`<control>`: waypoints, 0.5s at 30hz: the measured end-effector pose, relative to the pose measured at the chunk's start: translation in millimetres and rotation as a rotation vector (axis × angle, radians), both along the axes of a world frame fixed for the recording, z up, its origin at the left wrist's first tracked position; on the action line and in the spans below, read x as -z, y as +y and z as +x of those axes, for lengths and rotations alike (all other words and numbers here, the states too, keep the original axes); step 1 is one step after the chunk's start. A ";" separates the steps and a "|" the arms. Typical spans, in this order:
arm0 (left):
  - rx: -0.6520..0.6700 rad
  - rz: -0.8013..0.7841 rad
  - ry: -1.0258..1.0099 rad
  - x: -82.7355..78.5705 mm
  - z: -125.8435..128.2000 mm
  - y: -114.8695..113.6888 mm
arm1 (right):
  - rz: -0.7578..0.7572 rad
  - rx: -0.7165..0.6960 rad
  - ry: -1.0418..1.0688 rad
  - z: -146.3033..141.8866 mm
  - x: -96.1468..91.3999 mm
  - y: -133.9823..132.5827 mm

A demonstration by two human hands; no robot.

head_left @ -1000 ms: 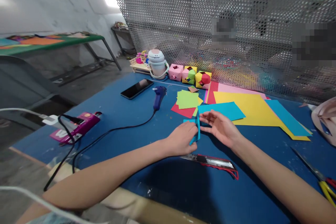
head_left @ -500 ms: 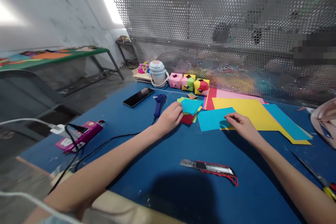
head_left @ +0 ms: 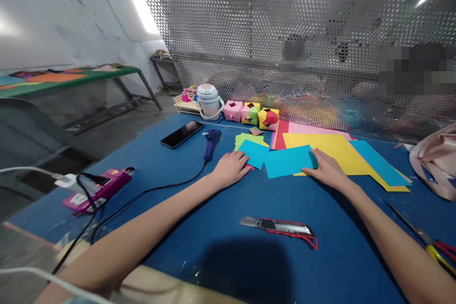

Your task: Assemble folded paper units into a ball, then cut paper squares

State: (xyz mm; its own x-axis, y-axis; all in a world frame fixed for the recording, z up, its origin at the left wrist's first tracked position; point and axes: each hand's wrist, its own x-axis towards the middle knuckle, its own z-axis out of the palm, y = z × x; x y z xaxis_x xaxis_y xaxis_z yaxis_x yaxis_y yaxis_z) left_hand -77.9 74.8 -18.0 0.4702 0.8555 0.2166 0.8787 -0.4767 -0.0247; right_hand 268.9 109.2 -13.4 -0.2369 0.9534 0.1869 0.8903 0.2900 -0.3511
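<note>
My left hand lies flat on the blue table, its fingertips at the near corner of a small cyan paper square that tops a pile of green and red squares. My right hand rests open with its fingers on the right edge of a larger cyan sheet. Neither hand grips anything. Behind the right hand lie yellow, pink and blue sheets.
A box cutter lies near me, a glue gun with its cord and a phone to the left. Three paper cubes and a small pot stand by the perforated screen. Scissors and a pink bag are at the right.
One second ago both hands held a folded cyan piece close to me. The left hand has since carried it to the pile and laid it down; the right moved onto the larger cyan sheet.
</note>
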 end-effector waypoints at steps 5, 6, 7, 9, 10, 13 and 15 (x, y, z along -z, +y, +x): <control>-0.016 0.009 -0.024 1.5 2.1 0.5 | -0.018 0.033 0.044 -3.1 -1.2 7.0; -0.013 0.012 -0.030 1.8 2.3 -0.2 | -0.021 0.050 0.068 -3.5 -1.5 10.4; -0.012 0.015 -0.038 1.9 2.4 -1.0 | -0.024 0.074 0.097 -3.6 -1.8 14.3; -0.012 0.025 -0.049 1.9 1.9 -2.7 | -0.027 0.133 0.165 -2.2 -4.1 22.0; -0.012 0.030 -0.058 1.6 1.3 -3.6 | -0.023 0.164 0.201 -0.7 -6.4 25.1; -0.003 0.044 -0.125 0.3 -1.4 -5.9 | 0.011 0.220 0.317 6.9 -20.0 27.6; 0.014 0.046 -0.211 -0.6 -2.7 -7.2 | 0.029 0.208 0.402 11.9 -33.1 22.8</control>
State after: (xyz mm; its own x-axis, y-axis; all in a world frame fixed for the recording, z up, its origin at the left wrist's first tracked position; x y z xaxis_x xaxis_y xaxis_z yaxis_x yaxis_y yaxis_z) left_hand -80.6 67.6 -17.4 0.4220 0.8363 0.3500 0.8602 -0.4913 0.1367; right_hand 280.7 132.0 19.7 0.0563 0.9660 0.2522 0.7254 0.1339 -0.6751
